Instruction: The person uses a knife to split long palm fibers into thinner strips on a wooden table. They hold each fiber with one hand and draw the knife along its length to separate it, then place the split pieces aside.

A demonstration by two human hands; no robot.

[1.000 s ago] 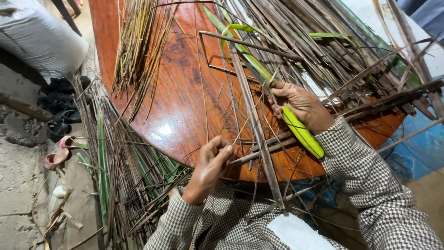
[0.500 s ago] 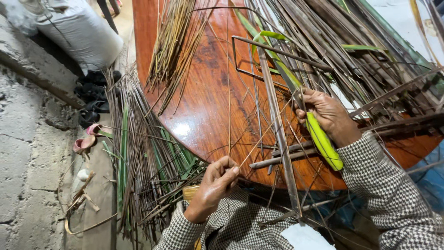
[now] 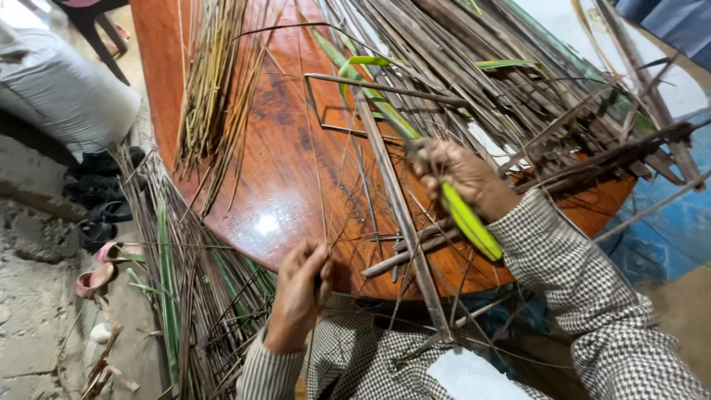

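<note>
Head view shows the right hand (image 3: 463, 176) closed around a green-handled tool (image 3: 468, 219) whose handle sticks out below the fist toward the checked sleeve (image 3: 592, 296); the working end is hidden among the strips, so I cannot tell its shape. The left hand (image 3: 300, 292) sits at the near edge of the round reddish bench (image 3: 281, 178), its fingers (image 3: 315, 263) pinched shut on thin pale strands that run up across the wood.

The thing being worked looks to be the long flat brown leaf rib (image 3: 400, 215). It lies on the bench between the two hands, its long axis running from the person's lap up and slightly left toward the far pile of dry leaf stalks (image 3: 489, 81); its near end overhangs the bench edge.

To do this well, I judge the left hand should keep the strands taut and low against the wood, while the right draws the tool along the rib's length, not across it, so the fibre peels evenly.

A bundle of split yellowish sticks (image 3: 211, 81) lies to the far left, and more stalks lie on the floor (image 3: 44, 326) beside the bench.
</note>
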